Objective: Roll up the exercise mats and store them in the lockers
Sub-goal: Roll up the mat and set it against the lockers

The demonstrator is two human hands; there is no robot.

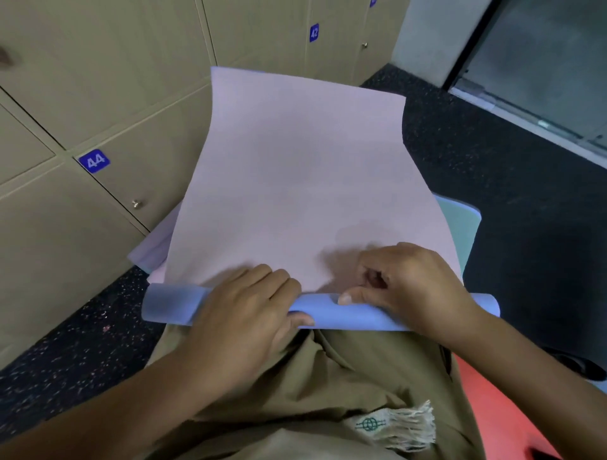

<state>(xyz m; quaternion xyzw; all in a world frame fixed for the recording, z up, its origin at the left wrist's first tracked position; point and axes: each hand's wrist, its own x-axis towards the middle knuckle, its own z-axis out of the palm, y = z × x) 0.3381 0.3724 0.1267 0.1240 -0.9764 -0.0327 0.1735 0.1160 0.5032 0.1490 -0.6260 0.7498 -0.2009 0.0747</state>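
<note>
The mat (295,170) lies on the floor (492,170) in front of the person, its far end against the lockers (98,82), which stand behind and to the left. Its near end is a roll (345,312) across the person's lap, with the left hand (243,315) and right hand (410,282) on it. Other mats (460,223) lie beneath.

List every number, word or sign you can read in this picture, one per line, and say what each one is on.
"44" on a blue tag on a locker door at the left.
"42" on a blue tag on a locker door further back.
A third blue tag at the top edge is cut off, unreadable.
A green emblem on a fringed cloth patch: no letters to read.
</note>
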